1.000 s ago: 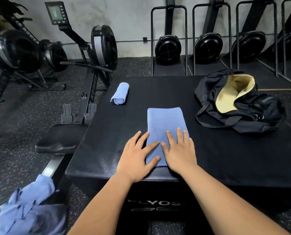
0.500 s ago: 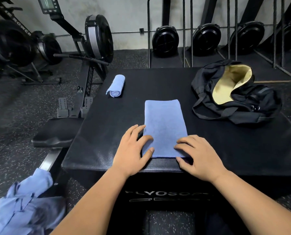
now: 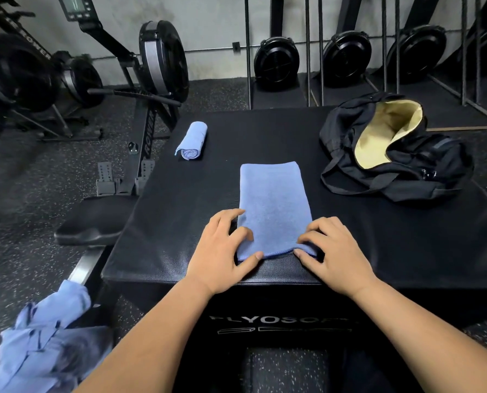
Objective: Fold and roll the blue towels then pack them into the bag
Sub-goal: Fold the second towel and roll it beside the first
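Folded blue towel (image 3: 275,205) lies flat, mid-near on the black padded plyo box (image 3: 165,222), long axis near-to-far, one short edge at the box's near rim. Left hand (image 3: 222,248) and right hand (image 3: 331,251) each pinch a near corner, fingers curled on top, thumbs at the hem. Rolled towel (image 3: 192,140) far left, axis also near-far, spiral end facing near; black bag (image 3: 435,177) far right, cream-lined mouth open. Loose blue towel heap (image 3: 38,341) near left off the box - speckled rubber floor (image 3: 38,180), rowing machines (image 3: 157,61) along the grey wall (image 3: 208,24).
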Demonstrator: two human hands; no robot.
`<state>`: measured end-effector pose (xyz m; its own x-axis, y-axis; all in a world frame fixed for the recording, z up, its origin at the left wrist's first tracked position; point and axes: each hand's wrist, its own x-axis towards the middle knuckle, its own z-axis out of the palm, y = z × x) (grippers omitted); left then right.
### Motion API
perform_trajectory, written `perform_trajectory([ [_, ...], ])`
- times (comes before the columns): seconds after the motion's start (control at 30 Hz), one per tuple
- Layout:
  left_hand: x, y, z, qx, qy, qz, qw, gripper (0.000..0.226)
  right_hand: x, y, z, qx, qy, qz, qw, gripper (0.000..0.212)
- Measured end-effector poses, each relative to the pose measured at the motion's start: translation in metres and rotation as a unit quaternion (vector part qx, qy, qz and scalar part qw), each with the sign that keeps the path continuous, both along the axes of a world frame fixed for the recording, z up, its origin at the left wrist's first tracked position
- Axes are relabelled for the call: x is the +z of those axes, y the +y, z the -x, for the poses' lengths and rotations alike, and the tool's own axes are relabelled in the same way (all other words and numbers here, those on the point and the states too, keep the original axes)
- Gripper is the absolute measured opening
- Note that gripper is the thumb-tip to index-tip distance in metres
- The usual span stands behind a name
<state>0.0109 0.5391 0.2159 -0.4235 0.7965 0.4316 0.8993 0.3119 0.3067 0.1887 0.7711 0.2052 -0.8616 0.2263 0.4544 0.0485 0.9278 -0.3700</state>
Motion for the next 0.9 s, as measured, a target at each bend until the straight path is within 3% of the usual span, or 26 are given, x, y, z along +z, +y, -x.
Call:
perform_trajectory([
  [0.13, 0.001, 0.001, 0.000, -0.012, 0.002, 0.016, 1.000, 0.047, 0.001, 0.001, 0.001, -0.009, -0.004, 0.022, 1.000, 0.015],
  [0.53, 0.000, -0.002, -0.002, -0.002, -0.019, -0.028, 0.999, 0.012, 0.002, 0.005, 0.004, -0.064, 0.010, 0.050, 0.997, 0.015],
  [0.77, -0.005, -0.001, 0.003, 0.053, -0.049, -0.062, 0.995, 0.019, 0.004, 0.003, 0.001, -0.050, -0.019, 0.019, 0.998, 0.039],
  [0.9, -0.007, -0.001, 0.005, 0.078, -0.078, -0.080, 0.991, 0.023, 0.001, 0.003, 0.002, -0.079, 0.023, 0.010, 0.997, 0.019],
])
